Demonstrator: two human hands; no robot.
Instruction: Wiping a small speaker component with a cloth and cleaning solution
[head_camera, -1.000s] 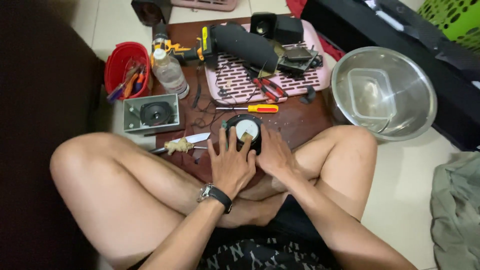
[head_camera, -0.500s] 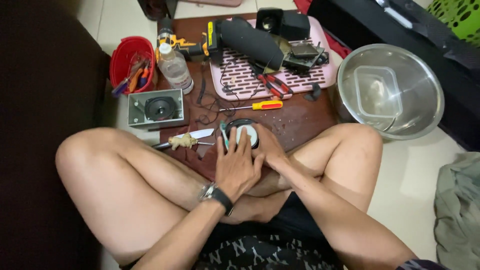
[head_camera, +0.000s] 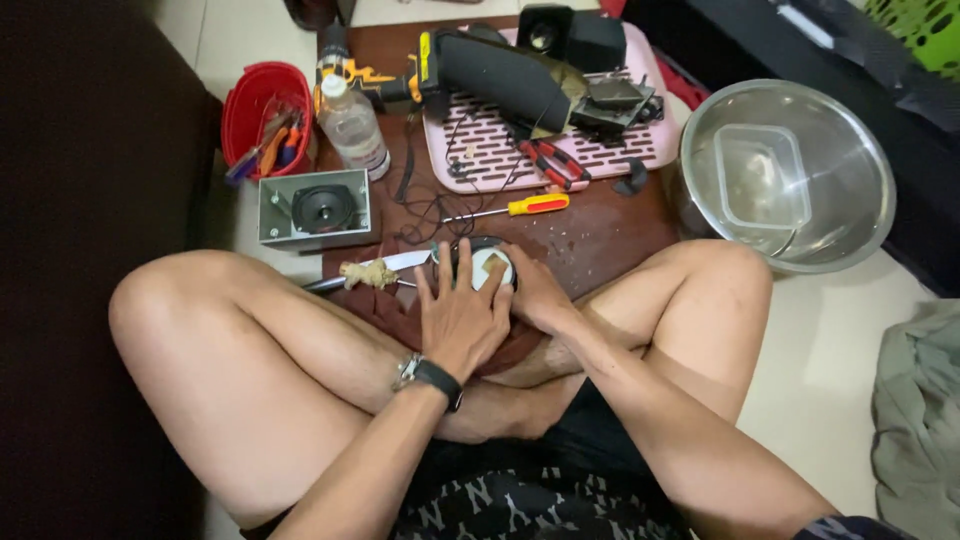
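A small round speaker (head_camera: 484, 262) with a pale face and black rim lies on the brown board (head_camera: 600, 225) just in front of my crossed legs. My left hand (head_camera: 458, 315) presses flat on its near left side, fingers spread over the rim. From the right, my right hand (head_camera: 535, 290) grips the same speaker, thumb on its face. A black watch is on my left wrist. A knife (head_camera: 372, 272) with a wrapped handle lies just left of my hands.
Yellow-handled screwdriver (head_camera: 525, 206), red pliers (head_camera: 548, 160), a pink slatted tray (head_camera: 480, 150) bearing a black cylinder (head_camera: 505, 80), a grey boxed speaker (head_camera: 318, 208), a plastic bottle (head_camera: 350, 125), a red tool bucket (head_camera: 262, 112) and a steel bowl (head_camera: 790, 172) holding a plastic tub.
My hands have stayed on the round speaker, shifting slightly; the left hand now covers more of its left side. The view has tilted down a little.
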